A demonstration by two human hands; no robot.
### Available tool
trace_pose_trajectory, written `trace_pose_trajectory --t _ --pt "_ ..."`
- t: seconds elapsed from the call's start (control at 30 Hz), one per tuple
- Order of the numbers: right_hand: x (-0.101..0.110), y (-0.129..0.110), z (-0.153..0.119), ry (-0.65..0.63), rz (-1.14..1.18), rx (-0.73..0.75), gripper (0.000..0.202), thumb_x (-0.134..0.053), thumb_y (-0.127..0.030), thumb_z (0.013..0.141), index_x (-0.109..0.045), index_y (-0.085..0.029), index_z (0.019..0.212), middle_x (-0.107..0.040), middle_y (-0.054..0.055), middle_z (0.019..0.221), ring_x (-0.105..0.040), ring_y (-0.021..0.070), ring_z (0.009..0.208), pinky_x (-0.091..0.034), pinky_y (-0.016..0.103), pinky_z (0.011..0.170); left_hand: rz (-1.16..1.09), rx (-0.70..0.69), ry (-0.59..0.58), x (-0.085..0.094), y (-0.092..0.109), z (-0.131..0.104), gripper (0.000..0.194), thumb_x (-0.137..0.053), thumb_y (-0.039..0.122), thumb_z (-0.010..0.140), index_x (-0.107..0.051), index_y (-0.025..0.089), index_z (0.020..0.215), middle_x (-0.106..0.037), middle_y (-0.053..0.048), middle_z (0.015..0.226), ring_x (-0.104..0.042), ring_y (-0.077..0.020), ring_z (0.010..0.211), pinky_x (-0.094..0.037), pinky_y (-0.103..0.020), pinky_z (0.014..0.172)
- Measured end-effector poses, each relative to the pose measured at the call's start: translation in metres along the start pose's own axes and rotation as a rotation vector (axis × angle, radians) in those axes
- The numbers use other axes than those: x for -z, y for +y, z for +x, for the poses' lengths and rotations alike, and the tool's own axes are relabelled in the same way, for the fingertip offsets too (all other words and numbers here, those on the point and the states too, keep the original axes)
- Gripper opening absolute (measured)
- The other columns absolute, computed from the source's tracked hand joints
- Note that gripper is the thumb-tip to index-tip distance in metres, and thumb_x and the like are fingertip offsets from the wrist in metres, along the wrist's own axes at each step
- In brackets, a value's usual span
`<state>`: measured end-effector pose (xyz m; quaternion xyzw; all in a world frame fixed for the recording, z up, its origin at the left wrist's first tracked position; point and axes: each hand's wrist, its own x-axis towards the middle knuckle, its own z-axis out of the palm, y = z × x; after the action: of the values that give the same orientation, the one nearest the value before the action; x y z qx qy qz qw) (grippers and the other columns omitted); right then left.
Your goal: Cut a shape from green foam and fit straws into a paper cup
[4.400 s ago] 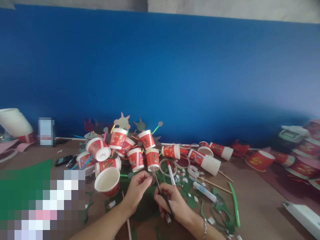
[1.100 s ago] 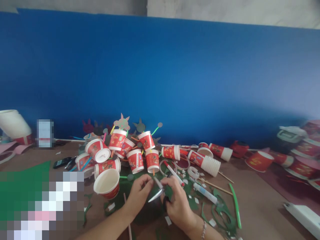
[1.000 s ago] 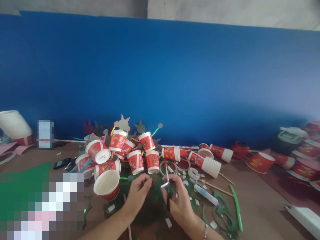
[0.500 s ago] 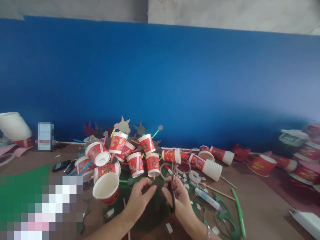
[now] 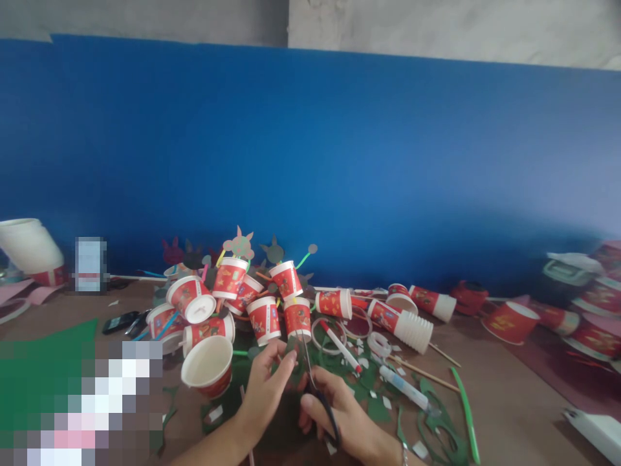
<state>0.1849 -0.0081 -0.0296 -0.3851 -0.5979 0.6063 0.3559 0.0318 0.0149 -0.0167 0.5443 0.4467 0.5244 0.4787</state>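
Black-handled scissors [image 5: 324, 404] are in my right hand [image 5: 334, 408], their blades pointing up and away, beside the fingers of the other hand. A small dark green paper piece [image 5: 293, 351] is pinched between thumb and fingers of my left hand [image 5: 266, 382]. The blades lie at the right edge of this piece; whether they touch it I cannot tell. Just beyond both hands stands a red paper cup [image 5: 297, 316] with white rim. A white marker with red ends [image 5: 342, 346] lies right of the scissors. Green paper scraps [image 5: 439, 421] lie around.
Red paper cups with paper animal heads [image 5: 240, 244] crowd the back. An open white-lined cup [image 5: 208, 366] is left of my hands. Stacked cups [image 5: 412, 330], a tape roll [image 5: 378, 345], a glue tube [image 5: 403, 387] and a green strip [image 5: 464, 414] lie to the right.
My right hand has moved left and nearer to me with the scissors, whose blades now reach beside the paper piece. My left hand has shifted slightly left. The marker is more exposed.
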Motion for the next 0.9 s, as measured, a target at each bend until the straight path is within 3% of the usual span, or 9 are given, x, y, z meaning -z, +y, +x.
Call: trace_pose_trajectory --t 0.13,0.57,0.9 --pt "0.0001 -0.0007 0.0005 0.020 -0.004 0.010 0.046 -0.056 -0.058 0.077 -0.051 -0.014 0.089 -0.059 0.000 0.060 -0.055 0.0093 0.050 -0.039 0.016 0.042 -0.006 -0.014 -0.063 -0.0014 0.0042 -0.0019 0.025 -0.054 0.036 0.081 -0.051 0.017 0.065 -0.051 0.002 0.059 -0.046 -0.0129 0.059 -0.037 -0.023 0.059" --pt "-0.0014 -0.0041 -0.0002 0.030 0.008 -0.019 0.052 -0.057 -0.064 0.072 -0.050 -0.015 0.087 -0.057 -0.001 0.055 -0.051 0.0080 0.043 -0.035 0.015 0.038 -0.010 0.000 -0.050 -0.0008 0.0019 -0.0017 0.026 -0.057 0.036 0.080 -0.051 0.017 0.063 -0.048 0.003 0.059 -0.044 -0.0119 0.058 -0.036 -0.022 0.056" --pt "-0.0042 -0.0069 -0.0003 0.059 -0.012 -0.029 0.044 -0.058 -0.059 0.075 -0.048 -0.016 0.079 -0.053 -0.004 0.048 -0.045 0.0062 0.037 -0.034 0.015 0.036 -0.055 0.033 -0.071 -0.0003 -0.0010 -0.0002 0.029 -0.057 0.043 0.078 -0.051 0.017 0.066 -0.049 0.002 0.062 -0.045 -0.0131 0.060 -0.037 -0.023 0.059"
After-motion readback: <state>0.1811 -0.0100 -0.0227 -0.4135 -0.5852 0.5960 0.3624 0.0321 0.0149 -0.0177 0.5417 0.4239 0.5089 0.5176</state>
